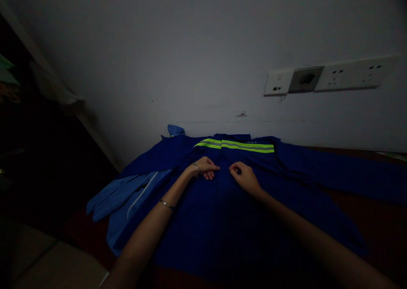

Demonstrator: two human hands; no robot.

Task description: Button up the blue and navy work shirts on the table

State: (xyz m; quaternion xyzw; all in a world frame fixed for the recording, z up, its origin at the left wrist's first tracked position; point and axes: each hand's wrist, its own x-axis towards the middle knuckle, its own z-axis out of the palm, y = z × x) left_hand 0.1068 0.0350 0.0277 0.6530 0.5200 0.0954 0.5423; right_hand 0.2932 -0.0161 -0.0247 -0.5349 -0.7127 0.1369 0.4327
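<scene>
Nearest, I see a dark blue jacket point(187, 221) spread over a dark red surface point(381, 221), with light blue cloth point(119, 195) partly beneath it towards the surface's left edge. At the jacket's middle, my left hand point(205, 167) and right hand point(245, 176) have bent fingers; whether either pinches fabric, I cannot tell. Beyond: a yellow-green reflective stripe point(248, 146), then wall sockets point(346, 75).

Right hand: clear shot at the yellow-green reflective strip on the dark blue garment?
Likely yes. The right hand is just on the near side of the reflective strip, with only dark blue garment visible between; the left hand is off to the side.
</scene>
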